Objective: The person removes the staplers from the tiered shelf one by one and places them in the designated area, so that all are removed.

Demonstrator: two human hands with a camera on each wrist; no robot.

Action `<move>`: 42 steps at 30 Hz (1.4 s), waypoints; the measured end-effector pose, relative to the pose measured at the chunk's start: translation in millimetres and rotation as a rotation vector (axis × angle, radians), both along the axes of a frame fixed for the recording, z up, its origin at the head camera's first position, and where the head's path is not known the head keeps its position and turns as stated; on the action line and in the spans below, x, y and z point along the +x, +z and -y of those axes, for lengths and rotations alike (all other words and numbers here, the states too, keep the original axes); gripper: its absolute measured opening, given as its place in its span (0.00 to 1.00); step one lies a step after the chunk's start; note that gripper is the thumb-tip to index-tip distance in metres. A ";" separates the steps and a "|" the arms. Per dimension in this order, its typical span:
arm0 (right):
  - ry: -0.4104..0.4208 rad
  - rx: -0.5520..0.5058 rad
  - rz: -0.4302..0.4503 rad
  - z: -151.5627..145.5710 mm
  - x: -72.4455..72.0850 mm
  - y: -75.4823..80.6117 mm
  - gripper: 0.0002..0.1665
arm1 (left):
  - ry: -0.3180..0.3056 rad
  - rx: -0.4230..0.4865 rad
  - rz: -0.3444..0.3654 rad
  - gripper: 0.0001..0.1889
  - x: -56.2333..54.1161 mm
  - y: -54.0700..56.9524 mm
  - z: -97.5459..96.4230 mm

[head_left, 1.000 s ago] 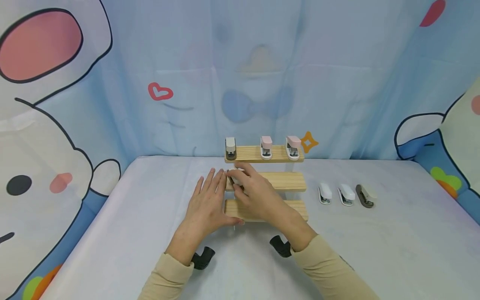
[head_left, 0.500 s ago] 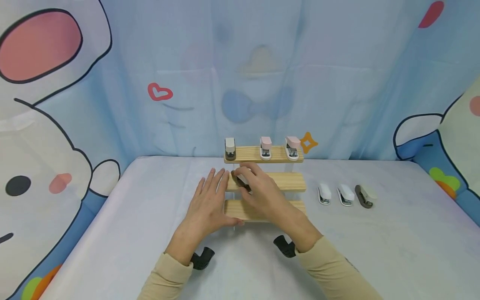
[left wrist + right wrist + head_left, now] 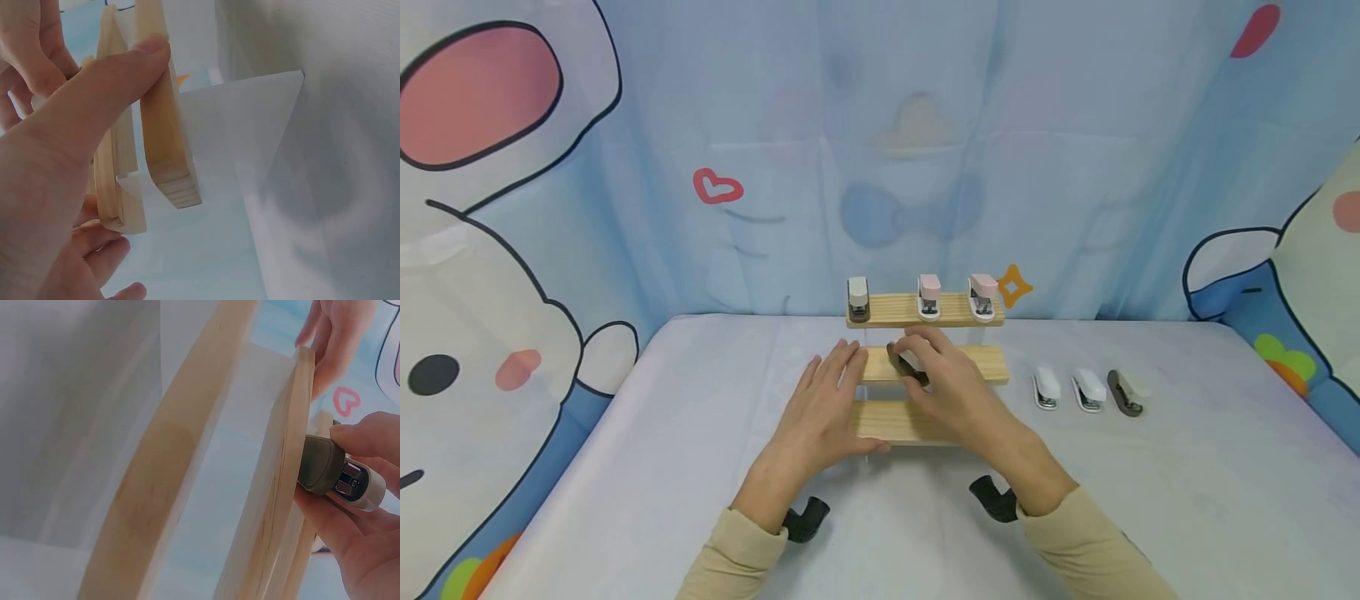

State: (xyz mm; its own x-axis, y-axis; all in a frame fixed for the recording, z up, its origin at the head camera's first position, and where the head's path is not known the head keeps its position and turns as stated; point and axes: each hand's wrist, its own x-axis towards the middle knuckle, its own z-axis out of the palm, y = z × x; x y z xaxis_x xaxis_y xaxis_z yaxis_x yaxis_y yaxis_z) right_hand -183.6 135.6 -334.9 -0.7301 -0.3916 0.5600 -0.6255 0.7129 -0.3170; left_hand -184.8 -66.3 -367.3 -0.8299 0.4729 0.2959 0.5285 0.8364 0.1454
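A wooden three-tier rack stands on the table, its boards joined by clear side panels. My right hand (image 3: pixel 958 392) pinches a small stapler (image 3: pixel 907 364) between thumb and fingers at the middle board (image 3: pixel 988 363), left of its centre. The stapler has a dark grey-brown base and a pale top; in the right wrist view its base (image 3: pixel 320 464) lies right at the board. My left hand (image 3: pixel 820 408) rests against the rack's left end, fingers straight. Its thumb (image 3: pixel 134 65) touches the lower board (image 3: pixel 895 422) in the left wrist view.
On the top board (image 3: pixel 887 308) stand one pale-and-dark stapler (image 3: pixel 857 298) and two pink-topped ones, including a pink stapler (image 3: pixel 928 297). Right of the rack lie two white staplers, one a white stapler (image 3: pixel 1047 388), and a dark-based stapler (image 3: pixel 1127 392). A patterned curtain (image 3: pixel 775 167) hangs behind.
My right hand has moved right along the middle board with the stapler, away from the board's left end. The left hand stays at the rack's left side.
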 end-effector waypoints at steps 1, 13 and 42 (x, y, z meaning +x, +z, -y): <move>-0.005 0.003 0.008 -1.9 1.0 0.3 0.20 | -0.005 -0.001 -0.009 0.64 0.0 0.0 -0.4; -0.039 0.011 -0.003 -23.7 5.5 -1.8 0.21 | -0.024 -0.001 -0.090 0.63 0.9 -1.8 -2.1; -0.140 0.017 -0.030 -67.6 21.7 -1.5 0.25 | -0.018 0.002 -0.114 0.63 1.2 -2.3 -4.1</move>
State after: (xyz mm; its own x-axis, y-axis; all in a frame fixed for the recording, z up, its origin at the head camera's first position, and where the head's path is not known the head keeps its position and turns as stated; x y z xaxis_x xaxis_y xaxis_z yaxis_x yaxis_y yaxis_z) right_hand -161.9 203.2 -336.4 -0.7610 -0.2965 0.5770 -0.5287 0.7989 -0.2868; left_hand -183.6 -62.2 -369.6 -0.7822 0.4868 0.3889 0.5567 0.8263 0.0852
